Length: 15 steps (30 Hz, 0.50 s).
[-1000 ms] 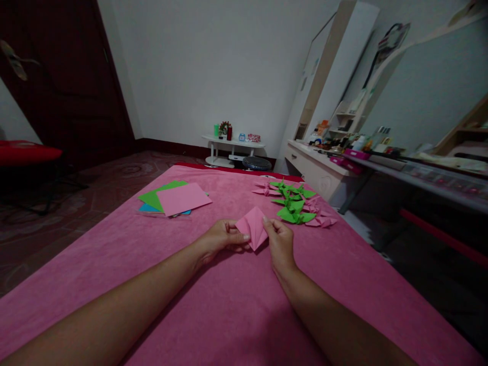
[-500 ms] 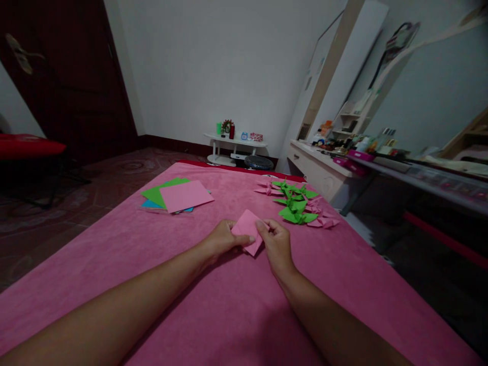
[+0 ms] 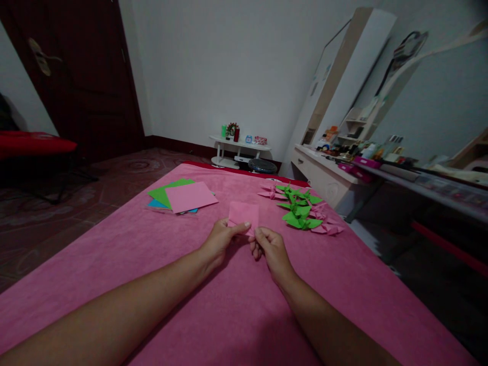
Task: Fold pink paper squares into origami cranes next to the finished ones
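A small folded square of pink origami paper (image 3: 244, 213) is held between my two hands over the pink cloth (image 3: 206, 315). My left hand (image 3: 223, 240) grips its lower left side, thumb lying across the front. At the lower right corner my right hand (image 3: 271, 248) pinches the paper between thumb and fingers. To the left lies a stack of paper sheets in pink, green and blue, a pink sheet (image 3: 192, 196) uppermost. Several folded paper cranes, green (image 3: 301, 220) and pink (image 3: 327, 227), stand in a cluster on the right.
A white dressing table (image 3: 324, 165) with bottles and boxes runs along the right side. At the far wall is a low white stand (image 3: 244, 143) with small items. A red chair (image 3: 36, 145) stands at the left by the dark door (image 3: 76, 76).
The folded pink paper has turned from a diamond position to a squared-up one. My right hand has shifted down to its lower right corner. The whole view has swung slightly left.
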Motion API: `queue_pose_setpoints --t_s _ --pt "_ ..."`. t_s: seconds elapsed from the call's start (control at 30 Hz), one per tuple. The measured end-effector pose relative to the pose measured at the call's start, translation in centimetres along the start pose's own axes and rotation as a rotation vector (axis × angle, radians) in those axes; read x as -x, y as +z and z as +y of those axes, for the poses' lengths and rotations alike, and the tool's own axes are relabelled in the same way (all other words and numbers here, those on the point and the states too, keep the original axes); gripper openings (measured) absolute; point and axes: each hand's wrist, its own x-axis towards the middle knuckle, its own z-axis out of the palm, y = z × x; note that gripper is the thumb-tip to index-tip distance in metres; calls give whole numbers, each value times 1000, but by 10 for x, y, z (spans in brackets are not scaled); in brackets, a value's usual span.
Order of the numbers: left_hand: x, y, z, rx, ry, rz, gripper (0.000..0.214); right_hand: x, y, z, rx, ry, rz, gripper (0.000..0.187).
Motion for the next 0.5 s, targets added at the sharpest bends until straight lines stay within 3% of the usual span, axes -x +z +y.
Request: queue_pose_setpoints --t_s 0.23,0.33,0.5 --pt "-4 -3 -2 -9 16 -21 27 4 3 -7 173 -61 -1 31" --pt "-4 -3 0 -40 35 20 28 5 5 -9 182 -43 -12 30" --pt "-2 -2 1 -54 31 -15 29 7 6 -11 188 -24 -22 29"
